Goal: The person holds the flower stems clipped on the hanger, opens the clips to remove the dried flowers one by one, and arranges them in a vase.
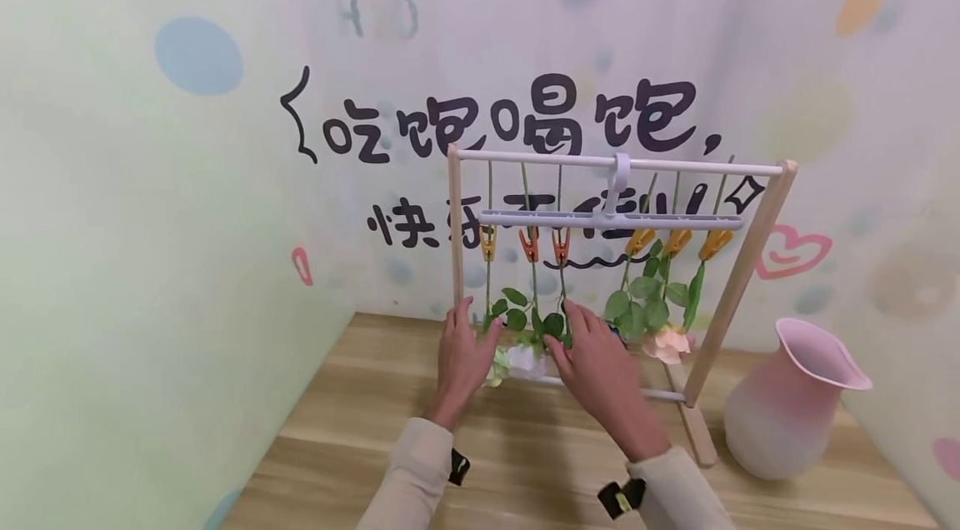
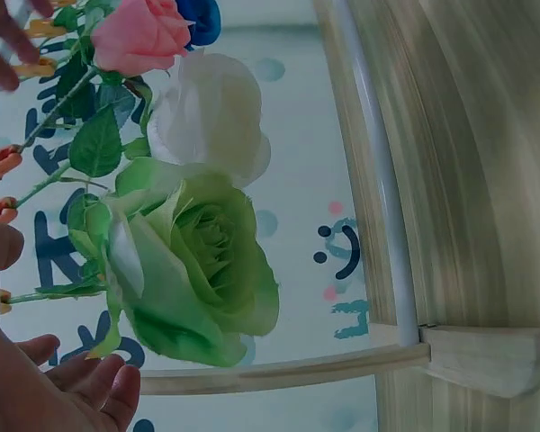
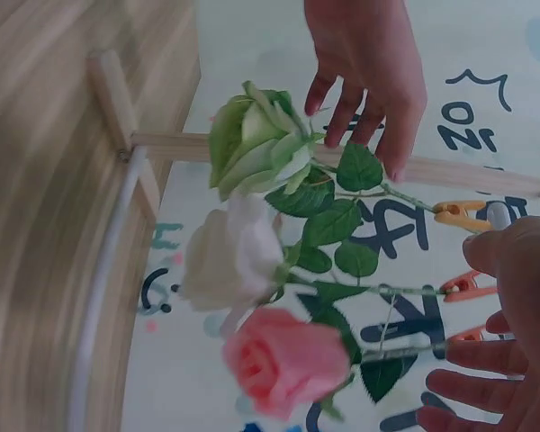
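My left hand (image 1: 467,355) is beside the leftmost stem, fingers spread around a green rose (image 2: 198,261) that hangs head down. In the left wrist view its fingertips come right up to the rose's lower leaf. My right hand (image 1: 600,363), fingers apart, reaches in from the right near the stem of a pink rose (image 3: 288,360). A white rose (image 3: 225,256) hangs between these two. Their stems are held by a yellow clip (image 1: 489,245) and two orange clips (image 1: 529,247) on a pale hanger (image 1: 547,220). Neither hand grips anything.
The hanger hooks over the top bar of a wooden rack (image 1: 733,297). More stems hang at right from yellow clips (image 1: 677,243), with a peach flower (image 1: 667,344). A blue flower (image 2: 202,20) shows beyond the pink one. A pink-and-white vase (image 1: 783,409) stands right of the rack on a wooden table (image 1: 337,447).
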{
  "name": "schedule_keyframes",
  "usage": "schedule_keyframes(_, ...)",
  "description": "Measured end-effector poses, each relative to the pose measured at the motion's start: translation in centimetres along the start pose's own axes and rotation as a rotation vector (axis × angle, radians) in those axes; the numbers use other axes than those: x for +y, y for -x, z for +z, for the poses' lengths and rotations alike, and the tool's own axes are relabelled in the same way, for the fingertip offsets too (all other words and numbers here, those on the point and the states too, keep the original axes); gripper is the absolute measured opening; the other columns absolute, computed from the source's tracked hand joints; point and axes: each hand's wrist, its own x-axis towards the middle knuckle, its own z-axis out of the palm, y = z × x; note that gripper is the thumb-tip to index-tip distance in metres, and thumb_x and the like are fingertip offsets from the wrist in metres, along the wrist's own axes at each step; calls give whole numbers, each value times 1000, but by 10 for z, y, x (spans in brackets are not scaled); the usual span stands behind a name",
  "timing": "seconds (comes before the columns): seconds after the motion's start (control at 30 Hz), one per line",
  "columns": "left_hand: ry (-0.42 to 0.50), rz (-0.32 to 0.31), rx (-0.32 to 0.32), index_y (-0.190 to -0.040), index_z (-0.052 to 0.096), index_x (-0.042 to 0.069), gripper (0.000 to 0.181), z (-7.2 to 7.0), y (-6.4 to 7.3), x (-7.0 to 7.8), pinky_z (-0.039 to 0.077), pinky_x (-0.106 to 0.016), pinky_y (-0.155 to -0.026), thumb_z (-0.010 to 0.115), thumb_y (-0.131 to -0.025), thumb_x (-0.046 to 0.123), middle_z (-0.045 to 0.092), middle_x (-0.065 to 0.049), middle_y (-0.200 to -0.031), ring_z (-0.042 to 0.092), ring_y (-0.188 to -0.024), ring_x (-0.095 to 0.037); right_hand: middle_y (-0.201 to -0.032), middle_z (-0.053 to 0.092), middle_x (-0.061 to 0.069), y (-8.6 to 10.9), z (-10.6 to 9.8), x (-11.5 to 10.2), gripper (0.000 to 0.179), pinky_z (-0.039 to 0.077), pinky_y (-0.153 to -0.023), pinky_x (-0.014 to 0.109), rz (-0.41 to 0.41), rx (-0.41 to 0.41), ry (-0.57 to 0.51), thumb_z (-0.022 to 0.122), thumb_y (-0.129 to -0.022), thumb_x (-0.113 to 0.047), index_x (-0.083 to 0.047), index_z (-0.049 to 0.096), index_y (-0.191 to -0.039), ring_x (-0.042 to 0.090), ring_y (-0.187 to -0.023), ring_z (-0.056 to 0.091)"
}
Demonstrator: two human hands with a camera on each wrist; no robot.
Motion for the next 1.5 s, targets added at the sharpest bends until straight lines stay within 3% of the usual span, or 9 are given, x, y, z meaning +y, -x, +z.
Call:
schedule_keyframes(0.3, 95, -42, -2, -137, 50, 6, 52, 13, -13, -4, 46, -54, -95, 66, -94, 30, 62, -18, -128, 58, -117, -37, -134, 58, 24, -62, 19, -26, 59, 52, -91, 52, 55, -35, -165, 61, -98, -32, 3, 45, -143, 39, -115, 61)
schedule_keyframes(0.43, 190, -19, 25, -129, 56, 1, 43, 18, -17, -5, 47, -53, -94, 68, -93, 22, 67, -18, -118, 61, -110, -37, -133, 60, 23, -83, 27, -38, 57, 52, -92, 50, 70, -41, -215, 61, -98, -30, 3, 46, -142, 38, -112, 64)
schedule_keyframes(0.53, 195, 12, 43, -125, 59, 0, 38, 20, -18, -6, 50, -52, -90, 68, -92, 18, 70, -17, -110, 64, -104, -36, -131, 60, 23, -97, 32, -46, 58, 53, -90, 49, 98, -55, -235, 60, -99, -31, 2, 44, -143, 37, -108, 65)
schedule_keyframes(0.6, 184, 26, 52, -122, 61, 1, 34, 21, -18, -7, 51, -50, -88, 67, -93, 17, 71, -16, -106, 65, -100, -34, -125, 64, 23, -104, 35, -50, 58, 55, -84, 48, 117, -53, -230, 60, -99, -32, 3, 44, -142, 36, -100, 67)
schedule_keyframes(0.73, 167, 35, 51, -117, 65, 3, 28, 21, -19, -8, 52, -44, -83, 66, -94, 19, 73, -12, -99, 68, -94, -29, -93, 68, 16, -117, 40, -54, 47, 54, -63, 40, 125, 1, -207, 61, -98, -31, 4, 53, -128, 27, -71, 65)
schedule_keyframes(0.83, 167, 28, 39, -116, 67, 4, 26, 21, -19, -7, 53, -40, -80, 66, -94, 20, 73, -11, -95, 69, -89, -25, -72, 60, 10, -126, 43, -55, 37, 44, -51, 32, 116, 54, -194, 64, -97, -30, 4, 59, -112, 21, -57, 54)
schedule_keyframes(1.03, 140, 76, 43, -112, 70, 3, 24, 19, -22, -9, 53, -35, -75, 66, -94, 17, 72, -10, -89, 67, -83, -22, -56, 50, 3, -135, 47, -58, 35, 33, -44, 26, 115, 120, -165, 65, -96, -36, -1, 63, -90, 16, -46, 47)
schedule_keyframes(1.23, 111, 81, 33, -110, 72, 6, 20, 19, -22, -9, 51, -30, -72, 66, -94, 18, 72, -6, -87, 66, -80, -17, -51, 46, 1, -139, 47, -60, 39, 30, -41, 27, 123, 183, -77, 65, -95, -39, -7, 57, -75, 16, -42, 44)
schedule_keyframes(1.5, 62, 92, 31, -101, 73, 8, 14, 16, -22, -9, 49, -29, -66, 65, -95, 17, 70, -5, -82, 62, -71, -13, -52, 43, 1, -140, 45, -62, 35, 29, -42, 27, 107, 161, -75, 62, -97, -32, -8, 54, -73, 16, -42, 42)
